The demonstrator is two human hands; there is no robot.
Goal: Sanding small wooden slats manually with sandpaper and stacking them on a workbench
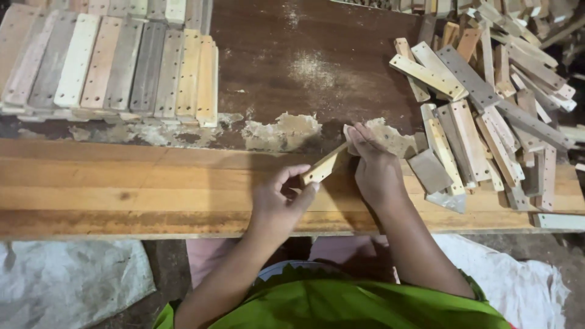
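A short pale wooden slat (321, 168) lies slanted over the front plank of the workbench (122, 189). My left hand (279, 198) grips its near end between thumb and fingers. My right hand (376, 167) is closed around the slat's far end, fingertips resting in a lump of pale putty-like filler (390, 137) on the bench.
Neat rows of drilled wooden slats (116, 67) lie stacked at the back left. A loose heap of similar slats (487, 103) covers the right side. Sawdust and smeared filler (283, 131) mark the dark board in the middle. White sacks (67, 283) lie on the floor below.
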